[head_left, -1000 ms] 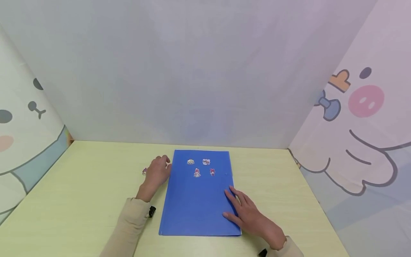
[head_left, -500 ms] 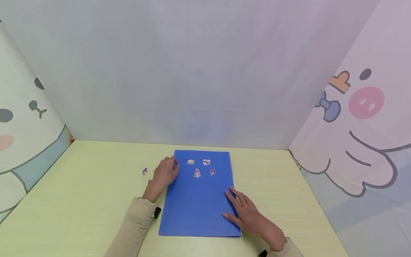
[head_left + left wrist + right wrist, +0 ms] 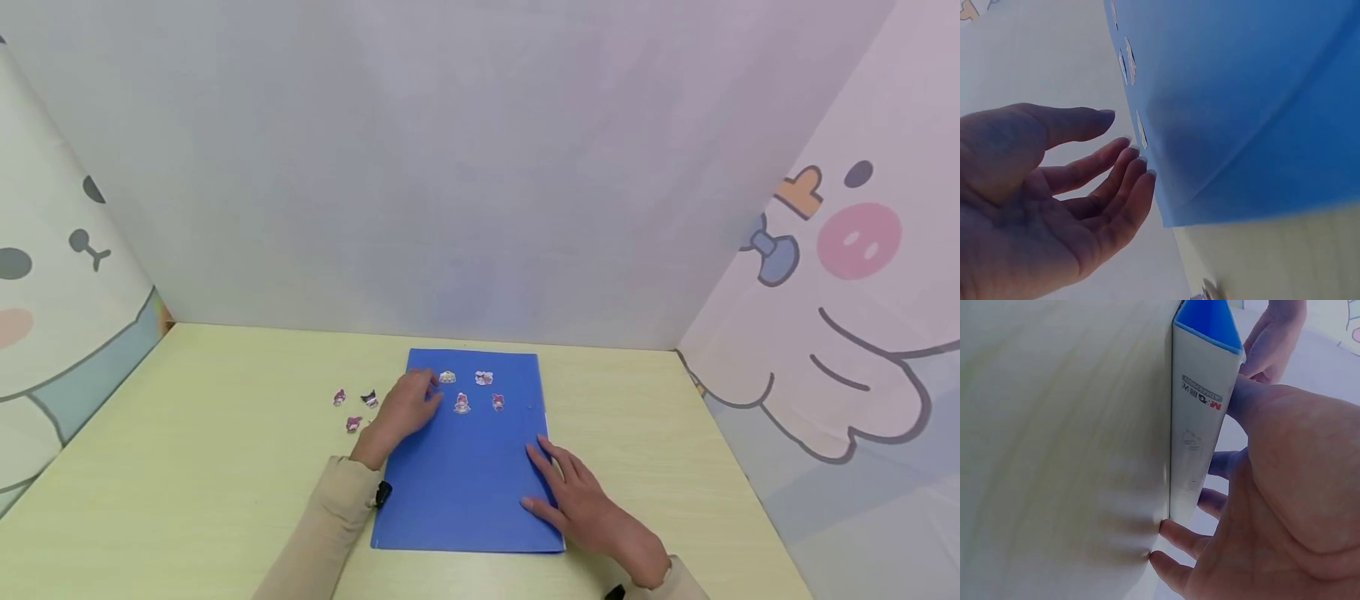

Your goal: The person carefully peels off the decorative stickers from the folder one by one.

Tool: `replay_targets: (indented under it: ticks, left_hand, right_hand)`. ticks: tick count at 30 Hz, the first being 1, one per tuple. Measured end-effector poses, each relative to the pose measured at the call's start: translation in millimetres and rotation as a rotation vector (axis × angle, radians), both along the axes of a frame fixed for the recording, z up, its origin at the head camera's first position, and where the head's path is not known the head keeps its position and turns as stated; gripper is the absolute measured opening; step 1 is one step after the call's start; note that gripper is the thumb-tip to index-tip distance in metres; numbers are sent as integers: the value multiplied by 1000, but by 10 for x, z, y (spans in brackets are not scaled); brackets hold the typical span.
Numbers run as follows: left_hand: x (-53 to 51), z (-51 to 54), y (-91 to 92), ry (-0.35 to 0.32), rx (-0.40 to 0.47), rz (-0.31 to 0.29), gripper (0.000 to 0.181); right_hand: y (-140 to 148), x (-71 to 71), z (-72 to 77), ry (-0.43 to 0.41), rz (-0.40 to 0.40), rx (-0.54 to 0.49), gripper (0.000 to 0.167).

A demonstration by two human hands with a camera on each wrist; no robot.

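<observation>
A blue file folder (image 3: 465, 483) lies flat on the table. Several small cartoon stickers sit on its upper part, among them a yellowish sticker (image 3: 447, 377) and a red-and-white sticker (image 3: 461, 403). My left hand (image 3: 408, 406) hovers over the folder's upper left, close to the yellowish sticker. In the left wrist view its thumb and loosely bent fingers stand apart, with nothing seen between them. My right hand (image 3: 581, 500) rests spread on the folder's right edge. The right wrist view shows the folder's white printed spine (image 3: 1200, 419), with two fingertips touching the table beside it.
Left of the folder lie several loose stickers on the table, including a purple sticker (image 3: 353, 424) and a black-and-white sticker (image 3: 370, 399). The pale wooden table (image 3: 187, 467) ends at a plain grey cloth backdrop (image 3: 420, 167), with printed cartoon cloths at both sides.
My left hand has moved rightward from beside the folder's left edge to over its upper left, uncovering loose stickers on the table. My right hand and the folder have stayed put.
</observation>
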State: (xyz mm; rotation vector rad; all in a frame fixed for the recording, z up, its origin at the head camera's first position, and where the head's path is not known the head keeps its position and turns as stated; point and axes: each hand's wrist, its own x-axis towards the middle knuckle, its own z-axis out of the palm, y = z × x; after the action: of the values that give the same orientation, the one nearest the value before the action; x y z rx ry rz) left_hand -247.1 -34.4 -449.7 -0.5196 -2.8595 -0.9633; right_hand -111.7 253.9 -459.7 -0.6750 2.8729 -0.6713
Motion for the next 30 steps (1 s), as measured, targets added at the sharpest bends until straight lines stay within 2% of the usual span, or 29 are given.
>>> replay_targets:
  ticks: [4,7,10,16,24,30]
  left_hand:
    - [16,18,38,-37,-27,-49,18]
    - [31,32,71,-83,-27,-60,23]
    - [38,39,110,-97,-30,-67,26]
    - [40,49,161,-105,-50,-76,27]
    - [22,39,194,-123,-34,-91,24]
    - [19,33,203,-118,-14,-113,14]
  right_hand:
    - [4,-1,4,-7,-5,0,70]
    - [10,2,5,-7,-6,-2,70]
    - [20,7,-7,8,-4,-19,70]
    - [28,10,-33,45,3,-21,70]
    - [7,3,30,-36,-12,-12,71]
    - [7,5,33,-36,-10,-2,71]
